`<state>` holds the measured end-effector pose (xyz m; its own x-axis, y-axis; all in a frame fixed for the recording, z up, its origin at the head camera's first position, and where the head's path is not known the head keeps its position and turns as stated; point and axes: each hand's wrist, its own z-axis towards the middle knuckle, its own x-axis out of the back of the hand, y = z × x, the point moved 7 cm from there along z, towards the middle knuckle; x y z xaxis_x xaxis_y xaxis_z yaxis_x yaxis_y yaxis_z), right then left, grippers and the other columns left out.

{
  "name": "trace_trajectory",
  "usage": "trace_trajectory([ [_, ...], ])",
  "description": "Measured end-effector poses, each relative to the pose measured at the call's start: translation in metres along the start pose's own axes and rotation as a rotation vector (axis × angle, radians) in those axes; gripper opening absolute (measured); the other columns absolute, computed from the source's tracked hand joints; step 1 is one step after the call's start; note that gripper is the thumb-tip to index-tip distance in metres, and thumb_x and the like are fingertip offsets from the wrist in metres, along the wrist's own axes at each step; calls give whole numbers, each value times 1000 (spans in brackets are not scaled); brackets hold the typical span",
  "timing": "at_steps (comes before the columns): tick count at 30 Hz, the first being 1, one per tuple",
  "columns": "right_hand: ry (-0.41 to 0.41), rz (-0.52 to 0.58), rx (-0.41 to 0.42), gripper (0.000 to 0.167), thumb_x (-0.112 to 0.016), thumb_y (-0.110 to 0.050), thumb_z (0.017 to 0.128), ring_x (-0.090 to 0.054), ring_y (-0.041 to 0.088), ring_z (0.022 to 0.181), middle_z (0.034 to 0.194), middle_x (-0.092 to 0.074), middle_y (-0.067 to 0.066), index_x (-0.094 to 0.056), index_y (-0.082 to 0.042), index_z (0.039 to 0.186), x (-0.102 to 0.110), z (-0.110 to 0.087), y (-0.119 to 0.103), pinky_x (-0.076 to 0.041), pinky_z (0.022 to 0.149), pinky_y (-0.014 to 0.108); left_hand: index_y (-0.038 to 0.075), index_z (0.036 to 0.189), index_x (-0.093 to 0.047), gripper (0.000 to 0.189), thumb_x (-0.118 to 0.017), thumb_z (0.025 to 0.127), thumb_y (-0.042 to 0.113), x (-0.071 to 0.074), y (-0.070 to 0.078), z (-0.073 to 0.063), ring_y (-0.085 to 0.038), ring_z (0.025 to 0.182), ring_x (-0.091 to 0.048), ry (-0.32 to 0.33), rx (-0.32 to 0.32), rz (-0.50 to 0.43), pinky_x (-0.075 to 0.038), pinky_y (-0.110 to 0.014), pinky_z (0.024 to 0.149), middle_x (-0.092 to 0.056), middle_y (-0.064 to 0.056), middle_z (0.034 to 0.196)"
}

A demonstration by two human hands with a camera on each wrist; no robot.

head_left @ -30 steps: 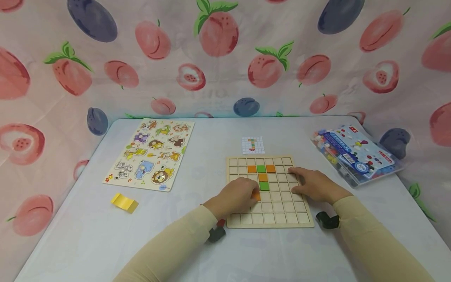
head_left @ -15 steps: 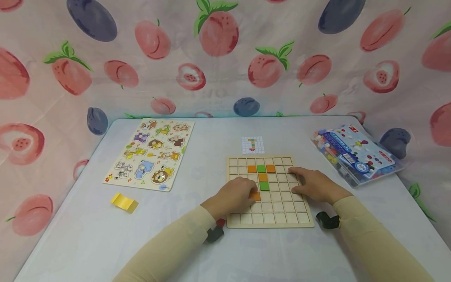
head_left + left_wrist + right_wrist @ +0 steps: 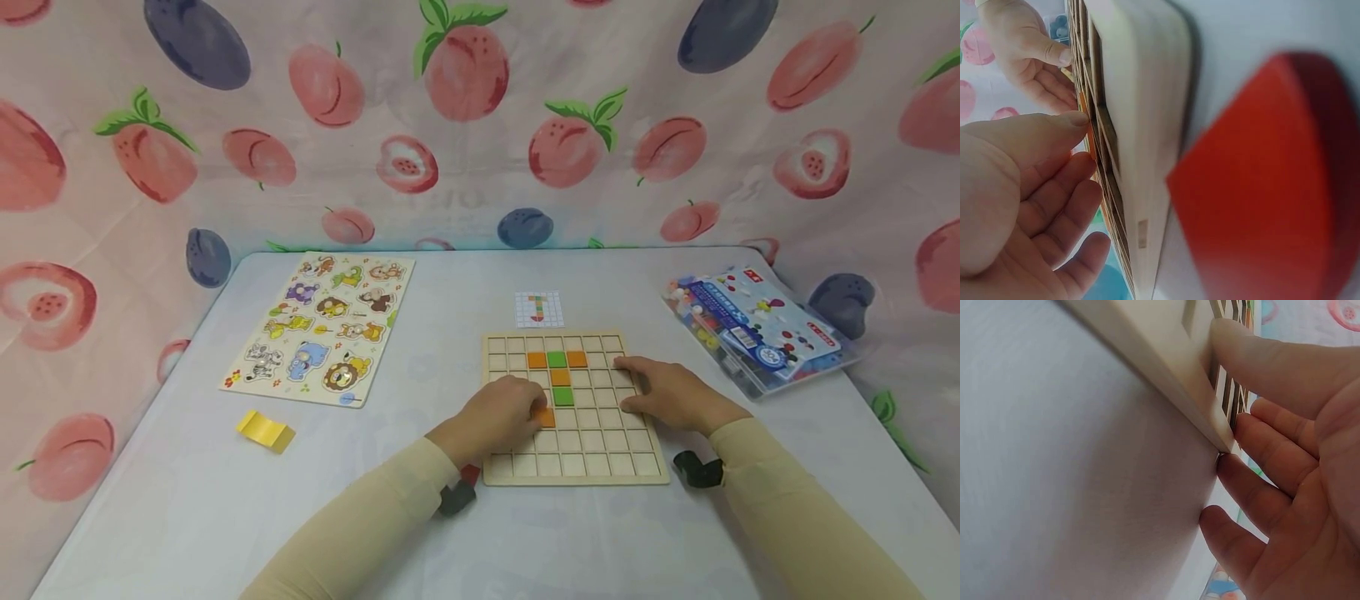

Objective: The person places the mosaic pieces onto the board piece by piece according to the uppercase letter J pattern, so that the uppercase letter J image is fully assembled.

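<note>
A wooden grid board (image 3: 592,464) lies on the table before me. Set in its squares are two green tiles (image 3: 562,397) and several orange tiles (image 3: 576,359), in a T-like pattern. My left hand (image 3: 501,417) pinches another orange tile (image 3: 547,418) between thumb and fingers, low at the pattern's left; the left wrist view shows that tile (image 3: 1090,142) at the fingertips. My right hand (image 3: 678,394) rests at the board's right edge. In the right wrist view its thumb (image 3: 1260,359) lies on the board's face, the other fingers along the edge, nearly straight.
A red piece (image 3: 1260,181) lies beside the board under the left wrist. Behind the board is a small pattern card (image 3: 538,309). An animal puzzle board (image 3: 318,329) and a bent yellow piece (image 3: 266,432) lie left. A clear box (image 3: 757,329) of colored pieces stands right.
My left hand has shifted very slightly left and down, still at the orange tile. The right hand and the other tiles have stayed in place.
</note>
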<state>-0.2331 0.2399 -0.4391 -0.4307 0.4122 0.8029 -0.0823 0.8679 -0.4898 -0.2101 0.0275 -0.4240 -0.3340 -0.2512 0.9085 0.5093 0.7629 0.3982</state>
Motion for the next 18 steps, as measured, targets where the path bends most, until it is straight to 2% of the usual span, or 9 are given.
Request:
trace_trajectory([
  [18, 5, -1, 0, 73, -72, -27, 93, -30, 51, 140, 152, -35, 30, -38, -1, 152, 0, 0, 0, -27, 109, 63, 10, 110, -72, 20, -72, 93, 19, 0, 0, -1, -13, 88, -56, -3, 4, -2, -49, -25, 85, -66, 3, 96],
])
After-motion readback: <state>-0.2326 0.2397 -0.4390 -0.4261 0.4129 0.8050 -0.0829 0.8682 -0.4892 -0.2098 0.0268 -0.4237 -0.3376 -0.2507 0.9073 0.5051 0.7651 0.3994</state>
